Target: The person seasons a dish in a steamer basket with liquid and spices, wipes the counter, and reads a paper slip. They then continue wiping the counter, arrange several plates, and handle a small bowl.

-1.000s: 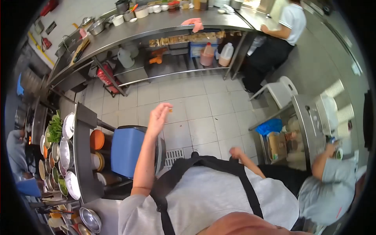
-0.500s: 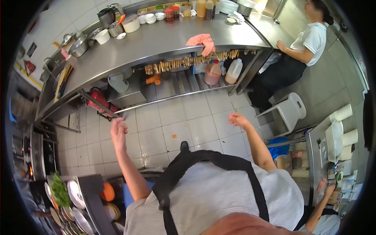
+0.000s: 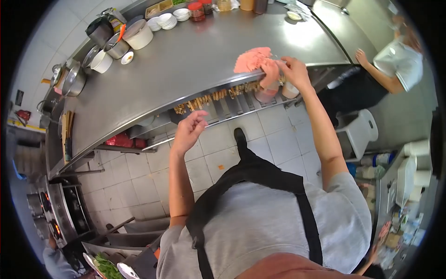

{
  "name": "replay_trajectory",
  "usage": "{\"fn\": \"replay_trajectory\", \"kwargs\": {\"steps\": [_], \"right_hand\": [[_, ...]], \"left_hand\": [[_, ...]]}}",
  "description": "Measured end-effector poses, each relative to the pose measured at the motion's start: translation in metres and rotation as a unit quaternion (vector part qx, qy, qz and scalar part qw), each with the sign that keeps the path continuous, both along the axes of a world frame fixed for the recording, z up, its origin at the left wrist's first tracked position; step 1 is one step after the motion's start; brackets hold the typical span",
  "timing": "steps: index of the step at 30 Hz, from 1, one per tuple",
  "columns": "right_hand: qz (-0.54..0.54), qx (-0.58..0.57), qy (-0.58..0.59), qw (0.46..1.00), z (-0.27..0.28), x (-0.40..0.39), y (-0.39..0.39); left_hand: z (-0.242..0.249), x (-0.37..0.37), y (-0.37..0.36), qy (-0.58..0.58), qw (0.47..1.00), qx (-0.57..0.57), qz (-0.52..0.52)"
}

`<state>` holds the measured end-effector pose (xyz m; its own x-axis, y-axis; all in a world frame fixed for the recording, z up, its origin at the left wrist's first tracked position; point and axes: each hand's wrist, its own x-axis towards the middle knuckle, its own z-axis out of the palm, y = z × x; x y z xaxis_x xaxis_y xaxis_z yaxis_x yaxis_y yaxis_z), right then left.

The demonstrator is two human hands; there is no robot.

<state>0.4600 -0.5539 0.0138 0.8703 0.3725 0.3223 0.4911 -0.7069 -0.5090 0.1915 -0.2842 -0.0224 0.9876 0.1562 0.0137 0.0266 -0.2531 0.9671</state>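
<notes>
A crumpled pink cloth (image 3: 254, 59) lies at the front edge of the steel counter (image 3: 181, 65), one end drooping over the rim. My right hand (image 3: 297, 73) is at the cloth's right side, fingers apart and bent, fingertips right by the drooping end. In front of the counter, over the tiled floor, hovers my left hand (image 3: 188, 134), empty with loosely curled, parted fingers. Under the counter edge hangs a row of wooden clothespins (image 3: 199, 103). Beneath, a jug of reddish liquid (image 3: 266, 95) stands on the shelf, partly hidden by the cloth.
Pots, a white tub (image 3: 139, 38), stacked small bowls (image 3: 167, 21) and red-lidded jars (image 3: 196, 13) line the counter's back. A person (image 3: 395, 63) stands at the right near a white stool (image 3: 360, 132). Lit stove burners (image 3: 55, 229) are at far left, another person nearby.
I have moved closer to the counter. My right hand has reached forward to the pink cloth, and my left hand has shifted forward and to the right.
</notes>
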Motion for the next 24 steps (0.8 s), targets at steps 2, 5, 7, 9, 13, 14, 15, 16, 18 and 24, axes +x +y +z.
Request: {"fn": "replay_trajectory", "kwargs": {"steps": [2, 5, 7, 9, 13, 14, 15, 16, 18, 24], "right_hand": [[0.002, -0.051, -0.015, 0.999, -0.021, 0.020, 0.043], [0.067, -0.092, -0.098, 0.989, -0.061, 0.050, 0.097], [0.136, -0.080, -0.156, 0.975, -0.060, 0.072, 0.127], [0.220, -0.047, -0.003, 0.974, -0.051, 0.099, 0.158], [0.278, 0.027, -0.010, 0.960, -0.016, 0.151, 0.237], [0.297, 0.080, -0.046, 0.951, -0.011, 0.164, 0.260], [0.299, 0.081, -0.045, 0.950, -0.009, 0.174, 0.282], [0.312, 0.081, -0.057, 0.945, -0.008, 0.184, 0.305], [0.324, 0.082, -0.067, 0.940, -0.022, 0.211, 0.354], [0.295, -0.126, -0.079, 0.944, -0.056, 0.193, 0.400]], "left_hand": [[-0.001, 0.016, 0.014, 0.024, 0.999, 0.021, 0.018], [-0.003, 0.031, 0.043, 0.056, 0.995, 0.046, 0.073], [0.002, 0.036, 0.058, 0.068, 0.989, 0.038, 0.124], [0.009, 0.044, 0.072, 0.082, 0.978, 0.032, 0.187], [0.015, 0.060, 0.093, 0.088, 0.961, 0.064, 0.254], [0.014, 0.065, 0.097, 0.090, 0.960, 0.063, 0.258], [0.011, 0.070, 0.102, 0.078, 0.962, 0.045, 0.257], [0.007, 0.075, 0.107, 0.066, 0.964, 0.027, 0.256], [0.002, 0.088, 0.123, 0.067, 0.964, 0.026, 0.255], [0.031, 0.173, 0.193, -0.027, 0.952, 0.223, 0.210]]}}
